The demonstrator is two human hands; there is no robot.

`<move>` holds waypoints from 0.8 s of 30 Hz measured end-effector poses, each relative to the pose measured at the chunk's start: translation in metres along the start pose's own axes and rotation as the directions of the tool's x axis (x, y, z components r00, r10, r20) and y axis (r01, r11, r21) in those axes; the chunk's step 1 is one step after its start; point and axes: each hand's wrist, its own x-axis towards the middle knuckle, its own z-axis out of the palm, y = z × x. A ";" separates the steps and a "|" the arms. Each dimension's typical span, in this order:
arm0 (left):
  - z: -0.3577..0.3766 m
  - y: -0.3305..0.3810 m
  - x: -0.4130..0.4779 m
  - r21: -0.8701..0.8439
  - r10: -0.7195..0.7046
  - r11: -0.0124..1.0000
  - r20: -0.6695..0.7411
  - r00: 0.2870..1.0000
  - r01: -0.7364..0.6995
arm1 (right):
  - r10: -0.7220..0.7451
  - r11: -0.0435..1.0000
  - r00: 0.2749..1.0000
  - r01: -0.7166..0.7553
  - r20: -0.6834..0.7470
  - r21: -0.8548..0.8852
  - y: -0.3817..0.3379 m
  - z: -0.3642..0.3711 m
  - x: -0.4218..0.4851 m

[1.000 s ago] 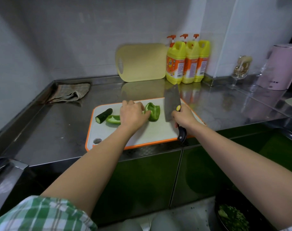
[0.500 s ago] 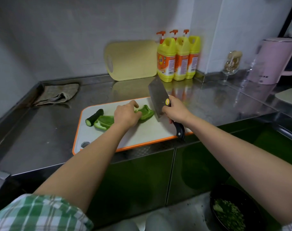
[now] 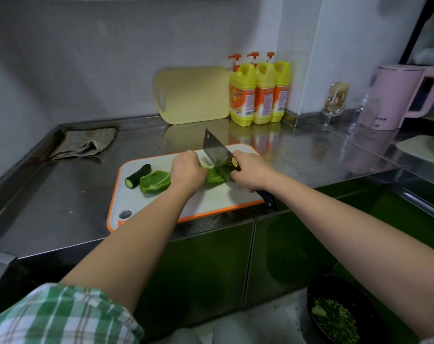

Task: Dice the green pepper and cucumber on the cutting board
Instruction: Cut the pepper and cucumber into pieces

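A white cutting board with an orange rim lies on the steel counter. On its left end lie a dark cucumber piece and a green pepper piece. My left hand holds down another green pepper piece at the board's middle, its fingers curled over it. My right hand grips the handle of a cleaver, whose blade is tilted and rests on that pepper piece, close to my left fingers.
A yellow board and three yellow detergent bottles stand against the back wall. A cloth lies at back left. A pink kettle and glasses stand at right. A black bowl of chopped greens sits below.
The cleaver has come down from upright beside the pepper to lie tilted on it. My left hand has pressed the pepper piece flat. The camera has shifted slightly.
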 end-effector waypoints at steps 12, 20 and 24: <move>0.002 0.000 0.005 -0.011 -0.035 0.999 0.018 0.999 0.036 | 0.088 0.990 0.984 -0.069 0.153 -0.121 -0.013 -0.001 0.002; -0.004 -0.007 0.005 -0.025 -0.062 0.998 0.122 0.991 0.066 | 0.135 0.990 0.967 -0.120 0.217 -0.080 -0.017 0.000 0.017; -0.009 -0.012 0.004 -0.039 -0.023 0.999 0.143 0.989 0.029 | 0.145 0.989 0.978 -0.144 0.152 -0.018 -0.014 0.007 0.021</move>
